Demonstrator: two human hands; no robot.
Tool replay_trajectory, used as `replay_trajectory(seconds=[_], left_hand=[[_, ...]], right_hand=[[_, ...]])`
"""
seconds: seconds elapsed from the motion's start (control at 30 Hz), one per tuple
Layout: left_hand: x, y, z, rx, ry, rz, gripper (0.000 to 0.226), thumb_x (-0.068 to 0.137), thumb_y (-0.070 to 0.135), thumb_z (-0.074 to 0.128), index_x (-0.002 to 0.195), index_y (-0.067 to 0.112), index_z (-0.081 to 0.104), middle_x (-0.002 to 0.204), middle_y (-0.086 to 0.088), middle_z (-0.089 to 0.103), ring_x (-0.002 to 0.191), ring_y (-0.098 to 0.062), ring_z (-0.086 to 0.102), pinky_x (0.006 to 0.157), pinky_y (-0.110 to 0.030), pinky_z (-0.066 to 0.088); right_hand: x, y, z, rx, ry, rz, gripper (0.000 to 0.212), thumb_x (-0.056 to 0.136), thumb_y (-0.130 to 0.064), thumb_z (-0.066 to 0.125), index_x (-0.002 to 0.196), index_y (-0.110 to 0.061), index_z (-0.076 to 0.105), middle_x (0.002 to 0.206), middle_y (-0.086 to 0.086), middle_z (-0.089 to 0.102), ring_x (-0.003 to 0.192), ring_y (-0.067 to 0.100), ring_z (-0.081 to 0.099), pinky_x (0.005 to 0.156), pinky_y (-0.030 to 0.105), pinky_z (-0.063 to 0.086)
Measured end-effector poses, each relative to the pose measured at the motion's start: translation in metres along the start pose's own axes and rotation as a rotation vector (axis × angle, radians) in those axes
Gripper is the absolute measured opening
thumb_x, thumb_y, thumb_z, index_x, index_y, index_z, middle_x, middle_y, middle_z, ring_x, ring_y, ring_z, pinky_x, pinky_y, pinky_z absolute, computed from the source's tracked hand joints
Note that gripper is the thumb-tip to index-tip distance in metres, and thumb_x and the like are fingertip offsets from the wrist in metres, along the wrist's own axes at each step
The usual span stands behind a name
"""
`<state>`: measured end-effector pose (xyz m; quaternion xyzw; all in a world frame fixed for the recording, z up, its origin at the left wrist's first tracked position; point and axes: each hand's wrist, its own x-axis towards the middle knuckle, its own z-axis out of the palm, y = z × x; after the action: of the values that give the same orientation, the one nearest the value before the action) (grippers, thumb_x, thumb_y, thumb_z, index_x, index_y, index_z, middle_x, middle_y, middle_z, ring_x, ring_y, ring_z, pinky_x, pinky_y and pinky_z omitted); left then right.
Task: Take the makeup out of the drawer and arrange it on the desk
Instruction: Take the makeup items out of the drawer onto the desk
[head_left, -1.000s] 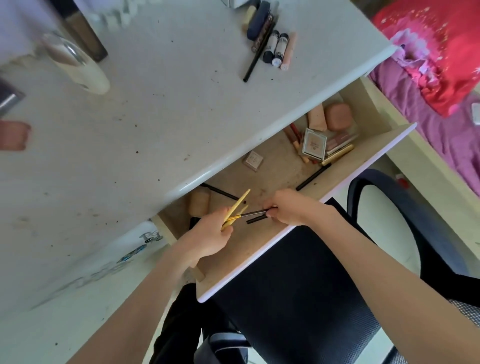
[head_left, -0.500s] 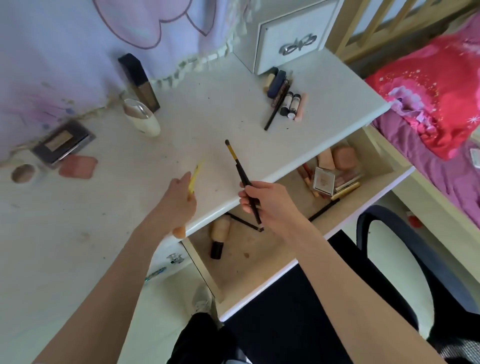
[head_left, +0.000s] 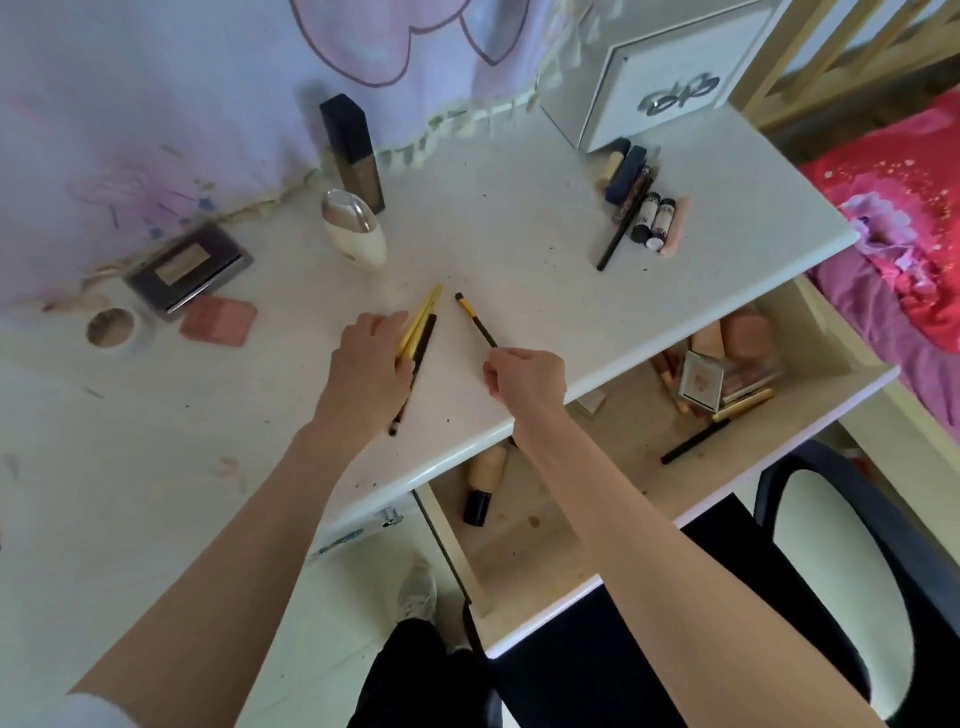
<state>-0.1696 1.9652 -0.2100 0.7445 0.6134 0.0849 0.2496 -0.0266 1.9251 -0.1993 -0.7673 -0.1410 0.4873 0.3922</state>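
Observation:
My left hand (head_left: 366, 371) is over the white desk (head_left: 519, 171) and grips two yellow pencils (head_left: 421, 321) together with a dark pencil (head_left: 420, 358). My right hand (head_left: 524, 376) pinches a thin black brush with a yellow band (head_left: 475, 319), its tip pointing up-left just above the desktop. Below the desk edge the drawer (head_left: 810, 431) stands open. Inside it lie a foundation bottle with a black cap (head_left: 484, 483), a black pencil (head_left: 695, 441), a gold tube (head_left: 743, 405), a small white box (head_left: 701, 379) and peach sponges (head_left: 737, 332).
On the desk are a group of tubes and pencils (head_left: 644, 213) at the right, a white mini drawer box (head_left: 670, 78), a dark tall bottle (head_left: 356, 150), a white oval bottle (head_left: 356, 231), a dark palette (head_left: 189, 267), a pink compact (head_left: 218, 322) and a round pot (head_left: 111, 327). A black chair (head_left: 857, 545) stands under the drawer.
Both hands have risen from the drawer to the desktop with the pencils and the brush. The view has tilted up, showing more of the desk's back.

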Motion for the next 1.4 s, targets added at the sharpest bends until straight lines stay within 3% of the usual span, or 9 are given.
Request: replay_trajectory(seconds=[0.13,0.27,0.37,0.6,0.67,0.83,1.03,1.27,1.4], left_hand=[[-0.017,-0.004,0.004,-0.015,0.054,0.031,0.040,0.094,0.015,0.046,0.134,0.013,0.042,0.129,-0.011,0.045,0.111,-0.026,0.044,0.094,-0.037,0.038],[-0.033,0.001,0.003,-0.058,0.115,0.072,0.039,0.093,0.009,0.047,0.132,0.008,0.045,0.130,-0.012,0.045,0.118,-0.026,0.042,0.100,-0.040,0.038],[-0.047,0.013,0.005,-0.039,0.173,0.159,0.036,0.092,0.004,0.048,0.128,0.004,0.049,0.128,-0.014,0.048,0.120,-0.028,0.042,0.100,-0.039,0.038],[-0.105,0.047,0.040,-0.055,0.152,0.456,0.031,0.080,-0.006,0.061,0.111,0.001,0.060,0.102,-0.014,0.060,0.092,-0.025,0.061,0.078,-0.030,0.053],[-0.123,0.054,0.065,-0.050,0.012,0.404,0.031,0.084,0.001,0.060,0.114,0.005,0.059,0.105,-0.011,0.059,0.091,-0.023,0.061,0.075,-0.026,0.052],[-0.127,0.054,0.131,0.071,-0.250,0.052,0.056,0.093,0.017,0.047,0.142,0.008,0.022,0.137,-0.012,0.032,0.121,-0.025,0.038,0.099,-0.033,0.040],[-0.104,0.048,0.169,0.069,-0.197,-0.157,0.086,0.083,0.009,0.061,0.146,0.012,0.003,0.139,-0.015,0.019,0.124,-0.033,0.030,0.099,-0.039,0.037],[-0.075,0.040,0.184,0.090,-0.118,-0.195,0.075,0.089,0.011,0.053,0.146,0.008,0.003,0.141,-0.022,0.021,0.125,-0.039,0.027,0.101,-0.046,0.032],[-0.079,0.037,0.186,0.141,-0.161,-0.132,0.071,0.092,0.015,0.051,0.146,0.004,0.006,0.136,-0.020,0.027,0.120,-0.036,0.034,0.096,-0.039,0.035]], right_hand=[[0.001,0.006,-0.011,-0.135,-0.042,-0.110,0.025,0.088,-0.009,0.049,0.104,-0.002,0.067,0.080,0.006,0.058,0.059,0.012,0.046,0.044,0.006,0.032],[-0.008,0.009,-0.021,-0.063,-0.109,-0.141,0.036,0.094,-0.017,0.050,0.129,-0.012,0.055,0.122,0.003,0.062,0.100,0.012,0.058,0.080,0.014,0.043],[-0.016,0.014,-0.035,-0.025,-0.155,-0.149,0.032,0.095,-0.016,0.049,0.125,-0.011,0.057,0.121,0.004,0.063,0.112,0.017,0.057,0.101,0.029,0.044],[-0.010,0.054,-0.098,-0.169,-0.112,-0.235,0.019,0.095,-0.016,0.047,0.102,-0.017,0.065,0.089,-0.006,0.068,0.091,0.012,0.064,0.092,0.034,0.052],[-0.005,0.074,-0.113,-0.322,-0.117,-0.239,0.018,0.095,-0.019,0.048,0.102,-0.019,0.064,0.094,-0.004,0.068,0.096,0.014,0.063,0.089,0.032,0.051],[0.010,0.113,-0.125,-0.772,-0.257,-0.218,0.031,0.097,-0.022,0.042,0.123,-0.016,0.059,0.118,0.006,0.063,0.107,0.022,0.058,0.085,0.026,0.044],[0.042,0.132,-0.111,-0.917,-0.144,-0.309,0.029,0.097,-0.015,0.040,0.119,-0.006,0.057,0.118,0.013,0.054,0.097,0.028,0.057,0.083,0.038,0.050],[0.067,0.136,-0.078,-1.249,-0.141,-0.408,0.033,0.093,-0.012,0.046,0.125,-0.006,0.044,0.127,0.014,0.047,0.116,0.030,0.044,0.096,0.042,0.039],[0.070,0.139,-0.071,-1.319,-0.174,-0.458,0.035,0.088,0.000,0.046,0.123,-0.003,0.045,0.126,0.015,0.048,0.114,0.031,0.048,0.089,0.039,0.042]])
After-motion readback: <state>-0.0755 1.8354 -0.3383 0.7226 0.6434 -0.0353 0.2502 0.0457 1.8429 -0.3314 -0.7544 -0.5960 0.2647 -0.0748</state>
